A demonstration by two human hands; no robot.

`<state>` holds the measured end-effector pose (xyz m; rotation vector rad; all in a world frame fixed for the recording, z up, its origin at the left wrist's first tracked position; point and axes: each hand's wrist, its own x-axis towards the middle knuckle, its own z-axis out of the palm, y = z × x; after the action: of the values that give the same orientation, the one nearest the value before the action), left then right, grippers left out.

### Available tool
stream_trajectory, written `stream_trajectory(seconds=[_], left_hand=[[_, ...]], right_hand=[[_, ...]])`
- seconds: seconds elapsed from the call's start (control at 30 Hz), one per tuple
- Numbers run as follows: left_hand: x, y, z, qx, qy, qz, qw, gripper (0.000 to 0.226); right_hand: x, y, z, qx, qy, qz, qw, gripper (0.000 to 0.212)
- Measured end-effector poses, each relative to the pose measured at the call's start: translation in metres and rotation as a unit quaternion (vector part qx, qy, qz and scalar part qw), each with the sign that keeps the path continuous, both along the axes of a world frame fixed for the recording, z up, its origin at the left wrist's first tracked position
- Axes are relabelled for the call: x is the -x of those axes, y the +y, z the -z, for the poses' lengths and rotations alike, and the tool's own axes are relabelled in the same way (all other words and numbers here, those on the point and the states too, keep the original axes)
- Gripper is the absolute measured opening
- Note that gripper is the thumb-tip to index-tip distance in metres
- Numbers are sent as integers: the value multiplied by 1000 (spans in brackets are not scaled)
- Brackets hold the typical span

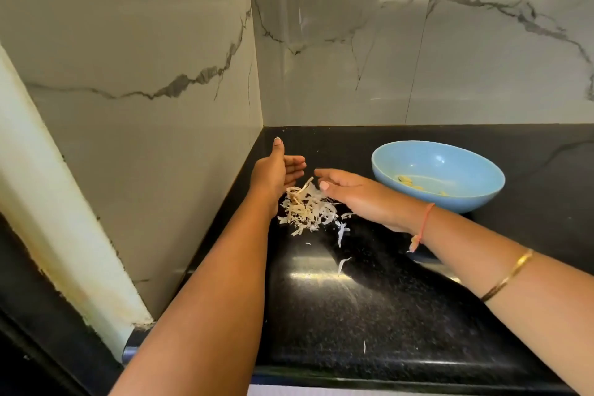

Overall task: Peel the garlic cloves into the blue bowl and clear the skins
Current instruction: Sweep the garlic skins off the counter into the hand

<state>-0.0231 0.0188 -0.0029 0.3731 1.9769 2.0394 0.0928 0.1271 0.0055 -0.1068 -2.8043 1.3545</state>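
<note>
On the head camera I see the left hand and right hand spread flat, holding nothing, either side of the garlic skins heaped on the black granite counter in a marble-tiled corner. I judge the skins papery, weightless and apt to scatter, best scooped from both sides. Peeled cloves lie in the blue bowl nearby

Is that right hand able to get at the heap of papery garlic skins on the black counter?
Likely yes: the open right hand sits right beside the heap of pale papery garlic skins, with nothing between them.
</note>
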Motion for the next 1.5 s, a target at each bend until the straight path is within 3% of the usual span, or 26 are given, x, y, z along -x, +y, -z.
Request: stream_trajectory(seconds=[0.2,0.47,0.73,0.83,1.03,1.23,1.37,1.5], left_hand=[[3,0,2,-7,-13,-59,998,55],[-2,-10,-3,-86,-132,2,987,55],[-6,-18,-9,-128,-195,5,972,55],[-6,-16,-9,-129,-195,-7,972,53],[-4,-17,-9,-127,-205,-26,970,46],[-8,-18,-11,-85,-199,1,976,34],[-7,-18,-11,-71,-205,4,976,30],[-6,-16,-11,-37,-153,-19,987,31]], right_hand=[[-13,8,9,-226,-60,-65,970,102],[14,-15,17,-282,-1,-36,959,99],[-5,-16,5,-98,-13,-38,994,104],[-28,-19,10,-113,-29,-55,992,104],[-30,-28,18,-259,-32,-47,964,102],[2,-29,21,-260,12,16,965,92],[19,-24,24,-166,56,86,981,81],[24,-25,19,-34,106,166,980,51]])
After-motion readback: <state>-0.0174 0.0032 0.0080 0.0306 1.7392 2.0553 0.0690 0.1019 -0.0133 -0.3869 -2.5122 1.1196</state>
